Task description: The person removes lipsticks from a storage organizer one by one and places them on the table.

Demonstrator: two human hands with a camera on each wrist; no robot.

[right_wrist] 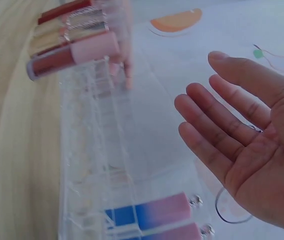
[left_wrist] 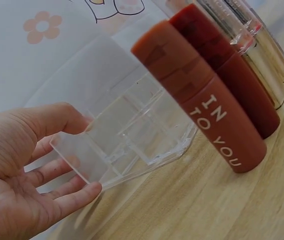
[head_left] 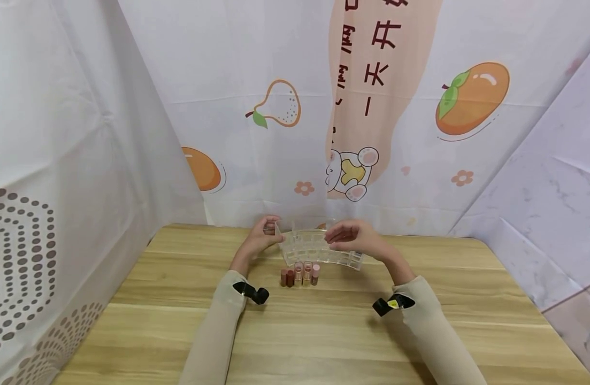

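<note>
A clear stepped lipstick organizer with small compartments stands at the back of the table. My left hand grips its left end, thumb at the upper edge and fingers around the end wall. My right hand is raised by the organizer's right part, with loosely extended fingers holding nothing. In front of the organizer several lip tubes stand in a row: an orange-brown tube lettered "INTO YOU", a dark red tube, clear-and-gold tubes and a pink-capped tube.
Blue-and-pink tubes with silver ball ends show at the organizer's right end in the right wrist view. Behind the wooden table hangs a white printed curtain, close to the organizer's back.
</note>
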